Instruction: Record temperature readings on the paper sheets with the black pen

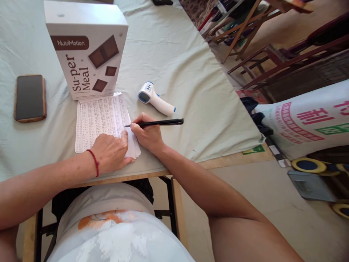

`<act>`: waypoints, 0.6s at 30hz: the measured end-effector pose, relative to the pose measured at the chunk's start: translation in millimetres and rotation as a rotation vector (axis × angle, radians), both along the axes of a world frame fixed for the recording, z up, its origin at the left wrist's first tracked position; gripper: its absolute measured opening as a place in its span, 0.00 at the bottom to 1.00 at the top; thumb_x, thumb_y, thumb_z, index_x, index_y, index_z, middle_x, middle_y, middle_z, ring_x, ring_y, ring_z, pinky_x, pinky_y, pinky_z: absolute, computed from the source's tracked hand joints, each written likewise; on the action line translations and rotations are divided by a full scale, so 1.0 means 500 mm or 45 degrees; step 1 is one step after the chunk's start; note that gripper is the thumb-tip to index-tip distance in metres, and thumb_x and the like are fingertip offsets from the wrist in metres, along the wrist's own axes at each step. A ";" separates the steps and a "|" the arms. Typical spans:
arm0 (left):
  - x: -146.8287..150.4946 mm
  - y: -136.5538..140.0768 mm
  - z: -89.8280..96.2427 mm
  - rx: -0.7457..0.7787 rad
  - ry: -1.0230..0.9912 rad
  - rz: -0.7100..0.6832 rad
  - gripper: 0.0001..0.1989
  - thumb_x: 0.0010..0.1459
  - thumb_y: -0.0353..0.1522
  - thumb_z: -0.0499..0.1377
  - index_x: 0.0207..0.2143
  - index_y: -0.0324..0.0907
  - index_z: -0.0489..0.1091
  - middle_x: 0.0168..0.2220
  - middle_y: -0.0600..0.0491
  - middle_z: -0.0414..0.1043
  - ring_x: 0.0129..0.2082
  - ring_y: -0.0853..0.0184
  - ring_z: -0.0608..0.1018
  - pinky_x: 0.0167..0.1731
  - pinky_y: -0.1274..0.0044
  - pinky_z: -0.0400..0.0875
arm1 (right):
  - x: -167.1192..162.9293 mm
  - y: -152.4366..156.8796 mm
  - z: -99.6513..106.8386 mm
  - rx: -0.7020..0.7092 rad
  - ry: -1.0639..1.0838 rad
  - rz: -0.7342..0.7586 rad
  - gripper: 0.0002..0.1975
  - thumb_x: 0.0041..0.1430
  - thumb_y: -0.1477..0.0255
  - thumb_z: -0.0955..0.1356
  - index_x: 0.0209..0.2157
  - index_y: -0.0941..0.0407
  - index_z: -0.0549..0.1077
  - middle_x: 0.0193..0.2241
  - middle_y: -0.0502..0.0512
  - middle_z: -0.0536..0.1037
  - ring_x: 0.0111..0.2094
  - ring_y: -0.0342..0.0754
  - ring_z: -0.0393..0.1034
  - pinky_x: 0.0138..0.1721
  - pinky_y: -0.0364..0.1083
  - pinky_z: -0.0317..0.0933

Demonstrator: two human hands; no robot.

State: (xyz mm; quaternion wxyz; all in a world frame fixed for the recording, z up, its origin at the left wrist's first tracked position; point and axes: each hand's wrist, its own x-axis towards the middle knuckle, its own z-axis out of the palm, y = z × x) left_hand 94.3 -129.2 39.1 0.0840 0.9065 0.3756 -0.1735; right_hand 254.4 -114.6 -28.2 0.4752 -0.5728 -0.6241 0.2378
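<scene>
A stack of paper sheets [95,123] covered in dense rows of small handwriting lies on the cloth near the table's front edge. My right hand [148,136] grips a black pen [166,122], its tip touching or just above the right part of the top sheet. Across the lower part of the sheets rests my left hand [110,151], thumb apart and fingers on the paper, holding nothing. A red cord bracelet [94,162] circles that wrist. Right behind the sheets stands a white NutriMotion box [88,54], its base at their far edge.
A white infrared thermometer [156,100] lies beyond my right hand. At the far left is a phone [30,97] in a brown case. A pale green cloth [196,91] covers the table. Right of it are a printed white sack [305,120] and wooden chairs [272,62].
</scene>
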 end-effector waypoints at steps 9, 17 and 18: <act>-0.002 0.003 -0.002 0.002 -0.018 0.005 0.46 0.64 0.53 0.53 0.67 0.22 0.50 0.34 0.37 0.78 0.35 0.50 0.81 0.27 0.70 0.62 | 0.006 0.008 0.001 0.042 0.020 0.119 0.05 0.50 0.70 0.63 0.22 0.53 0.63 0.19 0.46 0.65 0.23 0.44 0.58 0.28 0.45 0.58; -0.001 0.003 0.000 -0.006 -0.003 0.003 0.44 0.65 0.52 0.53 0.66 0.22 0.52 0.34 0.38 0.79 0.35 0.51 0.81 0.27 0.70 0.62 | 0.003 -0.001 -0.001 0.089 0.049 0.096 0.05 0.51 0.71 0.64 0.23 0.53 0.64 0.19 0.45 0.66 0.23 0.43 0.59 0.27 0.44 0.58; 0.000 0.003 0.000 -0.007 0.005 0.007 0.45 0.65 0.52 0.53 0.66 0.22 0.51 0.35 0.38 0.79 0.35 0.51 0.81 0.27 0.70 0.63 | 0.003 -0.001 0.000 0.084 0.055 0.098 0.05 0.51 0.71 0.64 0.23 0.53 0.64 0.19 0.45 0.66 0.23 0.42 0.59 0.27 0.44 0.58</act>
